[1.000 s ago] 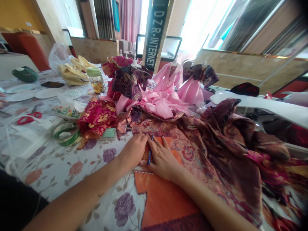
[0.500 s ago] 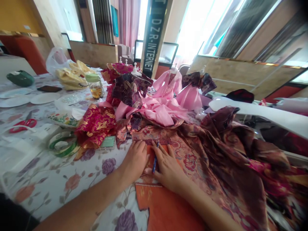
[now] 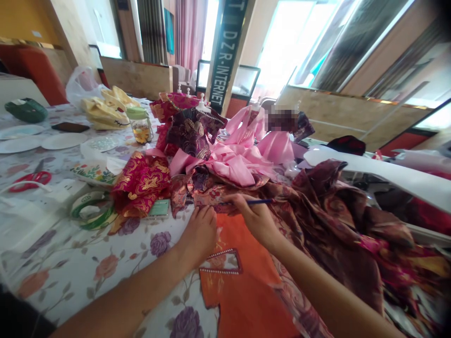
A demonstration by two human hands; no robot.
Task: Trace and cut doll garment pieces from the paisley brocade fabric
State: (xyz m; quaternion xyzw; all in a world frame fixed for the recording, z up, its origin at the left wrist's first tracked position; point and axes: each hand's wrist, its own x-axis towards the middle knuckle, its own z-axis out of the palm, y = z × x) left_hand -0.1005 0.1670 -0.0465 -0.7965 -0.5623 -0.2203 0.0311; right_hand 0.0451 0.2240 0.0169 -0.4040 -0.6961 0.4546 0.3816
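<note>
The white capitals you can read, "DZR-INTERNET", run down the dark pillar (image 3: 225, 61) beyond the table. The print on the green-and-white tape roll (image 3: 94, 222) and the small green card (image 3: 159, 207) is too blurred to make out. Your left hand (image 3: 201, 232) rests with its fingers bent close together at the left edge of the orange piece (image 3: 248, 291), which lies partly over the patterned brocade (image 3: 303, 220); whether they pinch cloth, you cannot tell. Your right hand (image 3: 252, 213) has its fingers closed around a blue pen (image 3: 260, 201) at the piece's top edge.
</note>
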